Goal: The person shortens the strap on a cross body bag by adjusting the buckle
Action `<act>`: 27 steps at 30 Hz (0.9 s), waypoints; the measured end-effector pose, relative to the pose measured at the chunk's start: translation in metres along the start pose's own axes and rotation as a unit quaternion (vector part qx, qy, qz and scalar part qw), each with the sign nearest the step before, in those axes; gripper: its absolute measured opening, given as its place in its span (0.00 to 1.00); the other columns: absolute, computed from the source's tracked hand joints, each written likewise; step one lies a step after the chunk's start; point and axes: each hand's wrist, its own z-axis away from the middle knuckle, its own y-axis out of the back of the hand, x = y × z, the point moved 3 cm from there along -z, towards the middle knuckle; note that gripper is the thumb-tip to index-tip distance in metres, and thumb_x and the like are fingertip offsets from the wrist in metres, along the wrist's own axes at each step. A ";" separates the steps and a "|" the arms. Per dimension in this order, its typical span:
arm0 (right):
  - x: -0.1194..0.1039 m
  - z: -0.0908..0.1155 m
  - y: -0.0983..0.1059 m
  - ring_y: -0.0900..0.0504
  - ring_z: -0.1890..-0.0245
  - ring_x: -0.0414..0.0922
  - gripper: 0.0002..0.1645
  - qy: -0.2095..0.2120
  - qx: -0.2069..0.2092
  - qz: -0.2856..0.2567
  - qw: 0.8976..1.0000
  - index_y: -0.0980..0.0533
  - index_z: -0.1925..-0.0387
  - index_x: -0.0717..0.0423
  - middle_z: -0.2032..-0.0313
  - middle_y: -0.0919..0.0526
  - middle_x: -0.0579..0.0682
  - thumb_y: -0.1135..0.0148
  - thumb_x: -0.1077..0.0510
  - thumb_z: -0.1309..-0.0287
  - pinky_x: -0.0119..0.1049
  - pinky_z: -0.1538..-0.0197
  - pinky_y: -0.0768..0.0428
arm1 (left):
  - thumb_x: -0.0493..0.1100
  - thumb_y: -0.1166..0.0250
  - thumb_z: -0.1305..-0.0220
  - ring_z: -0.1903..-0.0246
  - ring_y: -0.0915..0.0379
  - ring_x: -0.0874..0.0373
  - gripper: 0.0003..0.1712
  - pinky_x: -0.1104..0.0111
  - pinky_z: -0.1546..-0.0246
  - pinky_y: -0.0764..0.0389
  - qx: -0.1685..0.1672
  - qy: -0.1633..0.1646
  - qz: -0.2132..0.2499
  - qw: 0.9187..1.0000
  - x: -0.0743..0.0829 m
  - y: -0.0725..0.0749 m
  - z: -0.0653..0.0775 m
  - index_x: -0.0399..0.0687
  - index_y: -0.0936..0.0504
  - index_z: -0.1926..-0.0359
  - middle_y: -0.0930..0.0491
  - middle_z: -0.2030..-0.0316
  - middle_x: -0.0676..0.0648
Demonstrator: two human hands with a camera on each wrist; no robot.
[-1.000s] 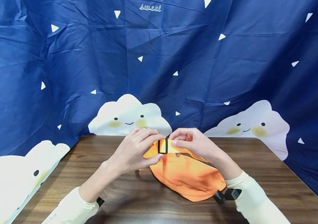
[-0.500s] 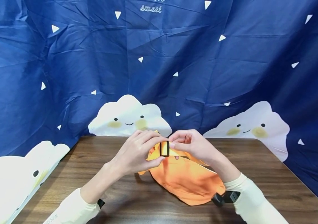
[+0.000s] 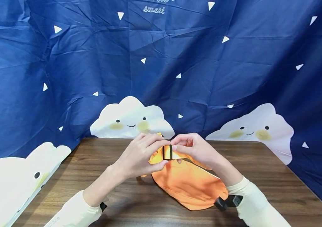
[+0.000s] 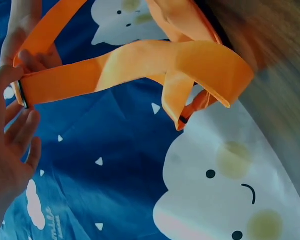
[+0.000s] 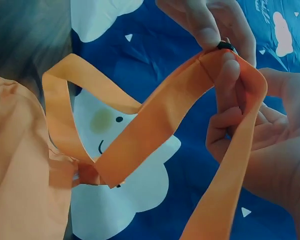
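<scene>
An orange bag [image 3: 190,186] lies on the table, its orange strap [image 3: 182,155] raised between both hands. The strap runs through a black slide buckle [image 3: 167,152]. My left hand [image 3: 139,156] pinches the buckle between thumb and fingers at its top and bottom edges. Just right of the buckle, my right hand [image 3: 196,148] pinches the strap with thumb and forefinger. In the right wrist view the strap [image 5: 150,135] loops down from the fingers toward the bag [image 5: 25,165]. Hanging folds of strap [image 4: 210,70] show in the left wrist view.
The brown wooden table [image 3: 107,201] has its far edge against a blue curtain [image 3: 161,69] printed with clouds and triangles. A black wrist-camera mount [image 3: 226,202] on the right wrist overlaps the bag's lower right end.
Both hands keep their grip. The buckle has shifted slightly right and down, and the right thumb now sits closer to it. The bag's lower edge appears slightly lower.
</scene>
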 end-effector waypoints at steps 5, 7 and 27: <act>-0.003 0.001 -0.001 0.22 0.77 0.52 0.11 0.000 -0.005 0.006 1.000 0.20 0.53 0.68 0.66 0.17 0.65 0.38 0.63 0.30 0.41 0.65 0.19 | 0.52 0.27 0.44 0.49 0.24 0.54 0.27 0.59 0.49 0.27 0.004 0.000 -0.005 1.000 -0.004 0.003 0.001 0.48 0.16 0.44 0.19 0.51 0.50; -0.004 0.001 0.002 0.23 0.76 0.53 0.12 -0.001 0.000 0.001 1.000 0.20 0.52 0.68 0.67 0.18 0.66 0.38 0.62 0.30 0.40 0.65 0.19 | 0.52 0.27 0.44 0.49 0.24 0.55 0.28 0.59 0.51 0.27 0.005 0.008 -0.005 1.000 -0.007 0.006 0.001 0.48 0.17 0.44 0.19 0.50 0.50; -0.001 0.000 0.003 0.19 0.68 0.47 0.11 -0.009 0.026 0.040 0.999 0.18 0.54 0.64 0.65 0.15 0.61 0.34 0.60 0.33 0.34 0.64 0.20 | 0.52 0.25 0.46 0.48 0.24 0.55 0.28 0.59 0.51 0.27 -0.002 0.004 -0.007 1.000 -0.009 0.007 0.002 0.48 0.16 0.45 0.19 0.49 0.51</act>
